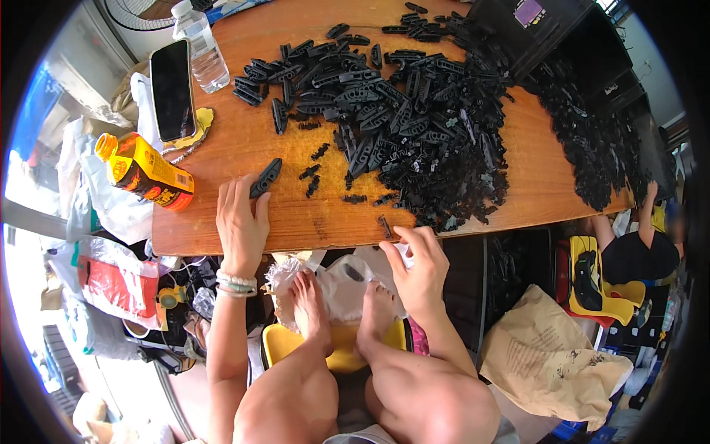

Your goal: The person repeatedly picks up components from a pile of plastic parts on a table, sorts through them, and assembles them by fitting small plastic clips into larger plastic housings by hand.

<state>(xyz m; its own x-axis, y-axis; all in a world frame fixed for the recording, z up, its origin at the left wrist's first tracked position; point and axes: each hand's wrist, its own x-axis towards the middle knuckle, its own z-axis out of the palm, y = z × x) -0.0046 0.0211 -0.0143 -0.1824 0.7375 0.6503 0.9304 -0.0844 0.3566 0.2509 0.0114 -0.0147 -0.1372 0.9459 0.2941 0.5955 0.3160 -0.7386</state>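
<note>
My left hand (240, 222) lies flat on the near edge of the wooden table (229, 152), its fingertips touching a long black plastic part (265, 177). At the table's front edge my right hand (419, 270) pinches a small white piece, with its fingers curled. Just beyond it lies a small black clip (384, 225). A big heap of black plastic parts (421, 118) covers the middle and right of the table, and small black clips (314, 170) are scattered between the heap and my hands.
A phone (172, 89), a water bottle (200, 48) and an orange bottle on its side (144, 172) sit at the table's left. A white plastic bag (340, 281) hangs below the edge over my feet. Black boxes (562, 37) stand far right. Another person sits low at the right (636, 251).
</note>
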